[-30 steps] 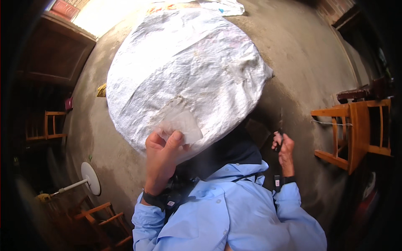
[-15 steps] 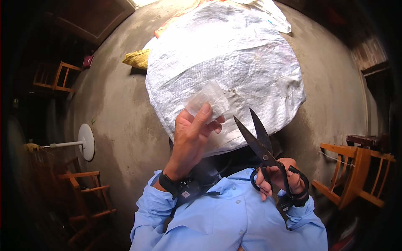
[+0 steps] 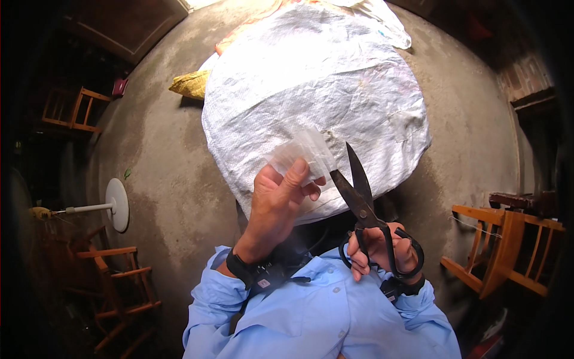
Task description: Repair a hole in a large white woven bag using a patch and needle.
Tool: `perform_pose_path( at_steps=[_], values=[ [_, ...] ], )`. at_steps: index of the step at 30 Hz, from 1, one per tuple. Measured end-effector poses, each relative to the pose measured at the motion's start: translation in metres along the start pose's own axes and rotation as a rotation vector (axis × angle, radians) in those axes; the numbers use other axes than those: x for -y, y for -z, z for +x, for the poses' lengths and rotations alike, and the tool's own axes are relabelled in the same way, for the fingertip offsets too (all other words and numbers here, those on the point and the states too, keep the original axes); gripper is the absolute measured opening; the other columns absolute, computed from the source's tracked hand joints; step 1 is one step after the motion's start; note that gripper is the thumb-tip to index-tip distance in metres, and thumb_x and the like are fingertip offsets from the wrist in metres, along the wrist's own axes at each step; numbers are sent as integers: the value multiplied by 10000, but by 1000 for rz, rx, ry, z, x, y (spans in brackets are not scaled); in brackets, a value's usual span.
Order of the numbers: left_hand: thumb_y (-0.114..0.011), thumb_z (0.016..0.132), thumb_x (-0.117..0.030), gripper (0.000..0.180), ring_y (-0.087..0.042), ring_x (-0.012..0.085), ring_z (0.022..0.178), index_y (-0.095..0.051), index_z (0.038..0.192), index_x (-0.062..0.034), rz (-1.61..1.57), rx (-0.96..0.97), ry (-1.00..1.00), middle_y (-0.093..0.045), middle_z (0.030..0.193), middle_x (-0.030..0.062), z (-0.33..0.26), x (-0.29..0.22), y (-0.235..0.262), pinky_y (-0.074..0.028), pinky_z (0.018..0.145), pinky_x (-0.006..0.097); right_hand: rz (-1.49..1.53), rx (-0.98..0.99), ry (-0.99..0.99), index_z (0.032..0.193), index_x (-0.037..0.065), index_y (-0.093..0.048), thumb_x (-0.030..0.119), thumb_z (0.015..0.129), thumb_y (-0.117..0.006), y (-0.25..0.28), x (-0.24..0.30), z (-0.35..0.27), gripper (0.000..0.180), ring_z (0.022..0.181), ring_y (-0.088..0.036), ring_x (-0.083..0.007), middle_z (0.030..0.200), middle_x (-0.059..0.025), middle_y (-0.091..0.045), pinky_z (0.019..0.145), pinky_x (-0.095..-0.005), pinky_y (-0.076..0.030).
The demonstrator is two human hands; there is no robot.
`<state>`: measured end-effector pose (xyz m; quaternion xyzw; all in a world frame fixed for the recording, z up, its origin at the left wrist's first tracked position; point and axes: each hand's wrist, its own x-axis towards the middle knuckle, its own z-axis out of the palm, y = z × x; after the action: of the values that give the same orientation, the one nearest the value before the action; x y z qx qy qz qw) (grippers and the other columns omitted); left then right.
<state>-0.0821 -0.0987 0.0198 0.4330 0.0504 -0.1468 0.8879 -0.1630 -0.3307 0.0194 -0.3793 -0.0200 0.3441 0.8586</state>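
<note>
Between the thumb and fingers of my left hand (image 3: 278, 194) is a small translucent plastic piece (image 3: 305, 149), perhaps a little bag, pinched by its lower edge. My right hand (image 3: 385, 251) grips large black scissors (image 3: 362, 203) by their looped handles, with the blades spread apart and pointing up and away from me. The left blade tip is at the right edge of the plastic piece; whether it touches cannot be made out. Beneath both lies a white woven sack cloth (image 3: 371, 107), spread over a round surface and creased across the middle.
A yellow sack (image 3: 191, 84) pokes out at the cloth's far left. On the left stand a wooden chair (image 3: 119, 269) and a white fan with a round base (image 3: 118, 205). Another wooden chair (image 3: 496, 251) is at right. Concrete floor (image 3: 167, 137) surrounds the covered surface.
My right hand has brought the scissors left and slightly up, so the blades are now beside the plastic piece. The left hand has shifted only slightly.
</note>
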Motion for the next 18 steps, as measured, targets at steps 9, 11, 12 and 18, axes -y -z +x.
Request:
perform_pose_path(
  at_steps=[9,11,12,18],
  values=[
    [-640,1041,-227,278,-638,146,843,-639,1173,18,-73,65,-21,-693,974,81,0,5,8,-486,698,288,18,-37,89,1106,-159,-599,717,864,-660,-16,-6,3,911,657,-565,-129,775,-74,-565,585,-289,-521],
    [-638,1041,-218,233,-601,146,803,-634,1098,7,-41,35,-24,-664,917,73,0,2,3,-472,672,287,24,-80,91,1083,-155,-607,673,860,-698,-21,-9,0,862,621,-554,-114,753,-67,-566,538,-263,-502],
    [-636,1041,-214,217,-583,146,784,-632,1061,2,-25,20,-26,-650,888,68,0,1,2,-465,659,287,14,-93,79,1075,-153,-610,673,859,-697,-22,-9,-1,859,613,-552,-111,746,-66,-566,527,-260,-497],
    [-641,1038,-203,211,-587,145,737,-638,963,-6,34,44,-35,-632,810,56,0,-7,3,-469,654,298,-65,-159,-3,1035,-153,-620,685,845,-699,-25,-5,-7,863,566,-539,-100,708,-57,-558,478,-248,-476]
  ],
)
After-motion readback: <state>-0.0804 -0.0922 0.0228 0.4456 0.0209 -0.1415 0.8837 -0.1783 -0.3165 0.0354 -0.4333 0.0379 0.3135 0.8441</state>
